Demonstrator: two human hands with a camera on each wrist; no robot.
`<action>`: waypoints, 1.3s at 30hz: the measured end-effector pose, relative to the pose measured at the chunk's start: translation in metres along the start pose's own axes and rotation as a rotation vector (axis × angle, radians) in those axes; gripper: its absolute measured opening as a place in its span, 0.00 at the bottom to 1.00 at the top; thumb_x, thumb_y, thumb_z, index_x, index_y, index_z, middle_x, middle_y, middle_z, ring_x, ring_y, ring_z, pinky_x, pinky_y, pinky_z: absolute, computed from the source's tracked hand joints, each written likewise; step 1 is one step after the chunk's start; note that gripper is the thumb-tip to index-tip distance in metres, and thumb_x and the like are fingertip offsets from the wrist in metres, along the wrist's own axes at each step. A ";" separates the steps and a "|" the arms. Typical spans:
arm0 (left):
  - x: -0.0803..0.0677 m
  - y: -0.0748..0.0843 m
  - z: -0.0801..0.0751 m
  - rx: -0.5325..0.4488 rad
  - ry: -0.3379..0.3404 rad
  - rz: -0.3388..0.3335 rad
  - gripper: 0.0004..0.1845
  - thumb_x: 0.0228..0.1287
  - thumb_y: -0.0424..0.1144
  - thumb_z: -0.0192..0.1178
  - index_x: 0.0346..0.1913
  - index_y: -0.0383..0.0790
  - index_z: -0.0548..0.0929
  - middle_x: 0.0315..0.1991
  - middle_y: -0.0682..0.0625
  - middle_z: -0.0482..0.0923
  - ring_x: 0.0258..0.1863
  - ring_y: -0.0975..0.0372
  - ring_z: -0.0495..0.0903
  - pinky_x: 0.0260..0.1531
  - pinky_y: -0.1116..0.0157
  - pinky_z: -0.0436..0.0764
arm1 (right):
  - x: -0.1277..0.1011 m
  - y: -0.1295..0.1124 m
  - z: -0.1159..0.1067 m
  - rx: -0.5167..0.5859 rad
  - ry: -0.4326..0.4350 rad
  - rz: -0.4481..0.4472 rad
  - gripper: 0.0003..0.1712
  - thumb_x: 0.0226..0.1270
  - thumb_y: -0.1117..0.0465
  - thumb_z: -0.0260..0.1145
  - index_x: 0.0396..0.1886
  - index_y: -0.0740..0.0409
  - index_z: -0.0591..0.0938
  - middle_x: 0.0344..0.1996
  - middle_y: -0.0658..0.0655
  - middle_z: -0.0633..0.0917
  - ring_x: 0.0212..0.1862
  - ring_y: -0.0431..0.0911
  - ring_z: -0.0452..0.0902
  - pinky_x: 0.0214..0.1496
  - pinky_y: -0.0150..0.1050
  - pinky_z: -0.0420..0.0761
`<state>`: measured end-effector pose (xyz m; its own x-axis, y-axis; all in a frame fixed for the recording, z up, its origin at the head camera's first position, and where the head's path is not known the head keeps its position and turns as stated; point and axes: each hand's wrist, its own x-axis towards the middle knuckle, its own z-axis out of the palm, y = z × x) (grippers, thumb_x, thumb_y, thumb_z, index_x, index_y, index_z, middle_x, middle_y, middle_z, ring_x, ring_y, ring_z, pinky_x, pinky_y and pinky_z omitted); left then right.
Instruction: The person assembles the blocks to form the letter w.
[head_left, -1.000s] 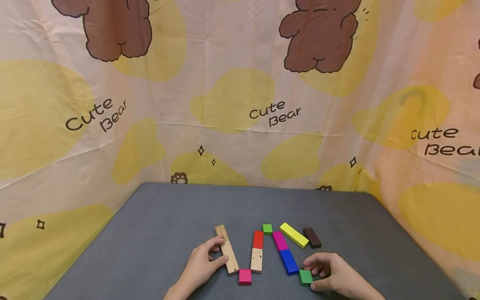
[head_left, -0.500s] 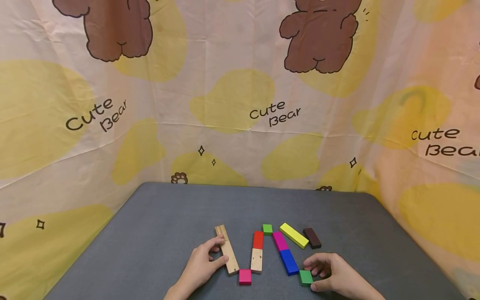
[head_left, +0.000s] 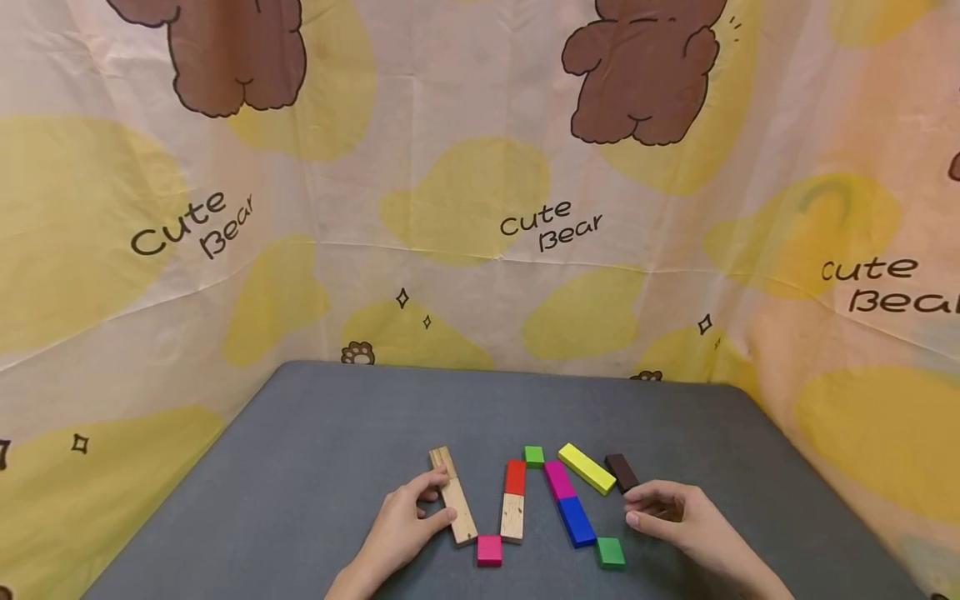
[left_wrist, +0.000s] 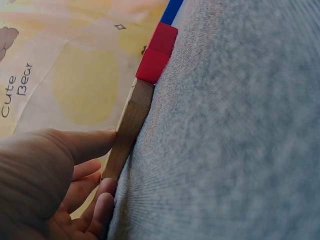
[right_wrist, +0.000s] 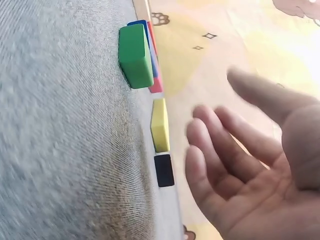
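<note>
My left hand [head_left: 405,518] rests at the two end-to-end wooden blocks [head_left: 459,515] on the left, thumb and forefinger touching their left side. In the left wrist view the thumb tip meets a wooden block [left_wrist: 131,120] beside a red-pink block [left_wrist: 157,52]. My right hand [head_left: 678,518] hovers at the right with loosely bent fingers and holds nothing. Its fingertips are near a dark brown block [head_left: 621,472], and a green block [head_left: 611,552] lies to its lower left. In the right wrist view the dark block [right_wrist: 164,170] is apart from the fingers.
Between the hands lie a pink block [head_left: 489,550], a red block [head_left: 516,477] above a wooden one [head_left: 512,517], a small green block [head_left: 533,456], a magenta block [head_left: 558,480], a blue block [head_left: 577,522] and a yellow block [head_left: 587,468]. A printed cloth surrounds the grey table [head_left: 337,425].
My right hand has left the green block at the front and moved up and slightly right toward the dark brown block. The green block stays in place. My left hand has hardly moved.
</note>
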<state>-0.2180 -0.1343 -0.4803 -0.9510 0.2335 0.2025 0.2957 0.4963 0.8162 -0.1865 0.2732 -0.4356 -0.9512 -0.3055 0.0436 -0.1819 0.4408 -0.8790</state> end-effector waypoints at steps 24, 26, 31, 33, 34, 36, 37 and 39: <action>-0.001 0.000 -0.002 -0.006 -0.008 -0.003 0.27 0.57 0.44 0.73 0.59 0.40 0.80 0.52 0.49 0.80 0.47 0.56 0.78 0.36 0.62 0.77 | 0.091 0.008 -0.048 -0.093 -0.196 -0.138 0.34 0.58 0.66 0.75 0.65 0.63 0.76 0.62 0.65 0.76 0.64 0.68 0.64 0.58 0.61 0.70; -0.001 0.000 -0.002 -0.004 -0.006 -0.004 0.27 0.57 0.44 0.73 0.59 0.40 0.80 0.53 0.49 0.80 0.47 0.56 0.78 0.36 0.62 0.77 | 0.098 0.012 -0.048 -0.078 -0.234 -0.133 0.36 0.57 0.67 0.75 0.66 0.63 0.74 0.63 0.63 0.74 0.66 0.67 0.62 0.60 0.63 0.67; -0.001 0.000 -0.002 0.003 -0.002 -0.008 0.27 0.57 0.44 0.73 0.59 0.40 0.80 0.52 0.49 0.80 0.47 0.56 0.78 0.36 0.62 0.77 | 0.113 0.023 -0.043 -0.049 -0.329 -0.119 0.41 0.54 0.66 0.76 0.69 0.60 0.72 0.66 0.62 0.71 0.66 0.65 0.62 0.62 0.65 0.63; -0.001 0.000 -0.001 0.004 0.000 -0.008 0.27 0.57 0.44 0.73 0.59 0.41 0.81 0.52 0.49 0.80 0.47 0.56 0.78 0.37 0.62 0.77 | 0.118 0.026 -0.040 -0.057 -0.364 -0.124 0.42 0.53 0.64 0.77 0.70 0.60 0.71 0.67 0.62 0.70 0.66 0.65 0.63 0.61 0.66 0.63; 0.000 0.000 -0.001 0.005 0.001 -0.005 0.27 0.58 0.44 0.73 0.59 0.41 0.81 0.52 0.49 0.80 0.47 0.56 0.78 0.37 0.62 0.77 | 0.121 0.028 -0.039 -0.064 -0.382 -0.130 0.43 0.53 0.64 0.77 0.70 0.59 0.71 0.68 0.62 0.70 0.66 0.65 0.63 0.61 0.66 0.62; 0.000 0.000 -0.001 0.005 0.000 -0.001 0.27 0.58 0.44 0.73 0.59 0.41 0.81 0.53 0.49 0.80 0.47 0.56 0.78 0.37 0.62 0.77 | 0.124 0.030 -0.037 -0.071 -0.424 -0.140 0.45 0.52 0.64 0.77 0.72 0.59 0.69 0.69 0.61 0.69 0.66 0.65 0.63 0.62 0.66 0.62; 0.000 0.000 -0.001 0.005 -0.001 -0.003 0.26 0.58 0.44 0.73 0.59 0.40 0.81 0.52 0.49 0.80 0.47 0.56 0.78 0.37 0.62 0.77 | 0.126 0.031 -0.037 -0.072 -0.442 -0.139 0.46 0.52 0.63 0.77 0.72 0.58 0.68 0.69 0.61 0.68 0.66 0.64 0.62 0.62 0.65 0.62; 0.000 0.000 -0.001 0.005 -0.003 -0.003 0.26 0.58 0.44 0.73 0.59 0.40 0.81 0.52 0.49 0.80 0.47 0.56 0.78 0.37 0.62 0.77 | 0.128 0.033 -0.038 -0.058 -0.486 -0.130 0.48 0.52 0.63 0.76 0.74 0.56 0.67 0.70 0.60 0.66 0.66 0.63 0.61 0.63 0.63 0.62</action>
<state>-0.2180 -0.1353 -0.4793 -0.9517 0.2341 0.1985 0.2931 0.5012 0.8142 -0.3239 0.2802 -0.4409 -0.6964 -0.7123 -0.0877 -0.3175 0.4154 -0.8524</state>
